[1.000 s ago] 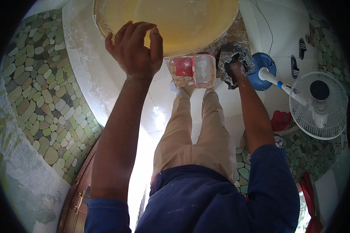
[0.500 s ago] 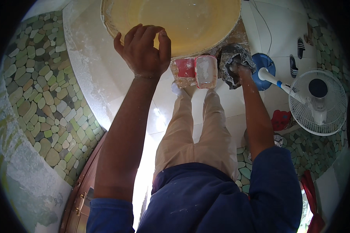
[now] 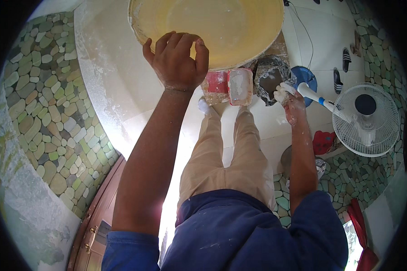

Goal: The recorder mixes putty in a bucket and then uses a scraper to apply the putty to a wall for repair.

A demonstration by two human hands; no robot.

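Observation:
My left hand (image 3: pixel 178 63) is palm down over the near rim of a wide yellow round tub (image 3: pixel 230 54). Its fingers are apart and bent, with nothing visible between them; whether they touch the tub is unclear. White wet matter coats the fingers of my right hand (image 3: pixel 293 103), which is closed on a lump of white paste (image 3: pixel 284 91). That hand is just off the right edge of a container lined with crumpled dark plastic (image 3: pixel 260 81), with greyish contents. A red-rimmed rectangular tub (image 3: pixel 240 88), whitish inside, stands left of the lined container.
Beside the rectangular tub is a red piece (image 3: pixel 217 81) on a stained board. A blue round fan base (image 3: pixel 306 74) and a white fan (image 3: pixel 365 119) stand to the right. Slippers (image 3: pixel 346 60) lie beyond, near a cable (image 3: pixel 305 27). A wooden door (image 3: pixel 92 230) is at lower left.
My right hand has come out of the plastic-lined container, toward me, with white paste in its fingers. My left hand has shifted slightly right in the picture and keeps its shape.

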